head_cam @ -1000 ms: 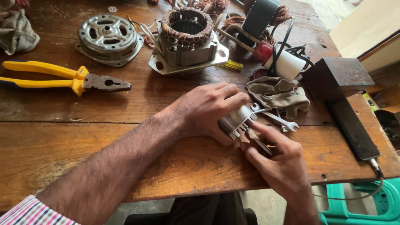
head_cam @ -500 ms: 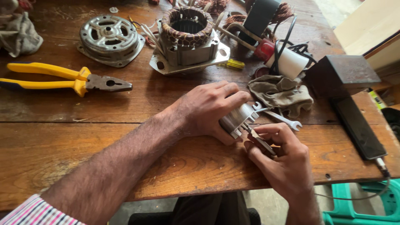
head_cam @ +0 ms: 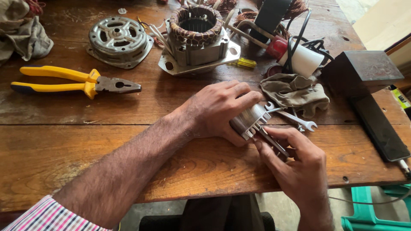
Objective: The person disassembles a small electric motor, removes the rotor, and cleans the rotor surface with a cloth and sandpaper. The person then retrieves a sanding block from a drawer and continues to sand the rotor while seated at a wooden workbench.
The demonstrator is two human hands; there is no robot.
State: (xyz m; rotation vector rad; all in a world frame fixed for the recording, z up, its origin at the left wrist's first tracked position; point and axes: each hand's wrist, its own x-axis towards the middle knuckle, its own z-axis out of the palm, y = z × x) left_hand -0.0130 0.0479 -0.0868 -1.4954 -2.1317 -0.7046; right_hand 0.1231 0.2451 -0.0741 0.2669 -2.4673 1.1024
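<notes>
Finned metal rotor (head_cam: 249,120) sits near the front edge of the wooden table (head_cam: 107,145), right of centre, tipped on its side under the left hand (head_cam: 218,112), which is clenched over it, fingers wrapped across the top. Right hand (head_cam: 295,164) pinches a thin dark tool (head_cam: 270,141) against the rotor's finned end, tip touching the fins. Versus a second ago: left hand and rotor barely moved, same clamp; right hand crept up closer so the tool tip now sits right at the fins, thumb and forefinger tighter on it. Reads as the work on the rotor end going on, nothing freed or set down

Just right of the rotor: small spanner (head_cam: 295,117) lying flat, partly on a crumpled grey-tan rag (head_cam: 295,92). Behind: stator with copper windings (head_cam: 196,36), round cast end cover (head_cam: 117,40) to its left, yellow-handled pliers (head_cam: 72,81) far left, well apart from the hands

Packages and labels: white cylinder with a red end (head_cam: 299,57) back right, black cable looped round it; small yellow tag-like piece (head_cam: 246,63) beside the stator base; dark box-shaped block (head_cam: 359,70) at right, dark flat slab (head_cam: 381,130) in front of it; sliver of a yellow-green printed item (head_cam: 401,97) at the right edge, too small to tell
</notes>
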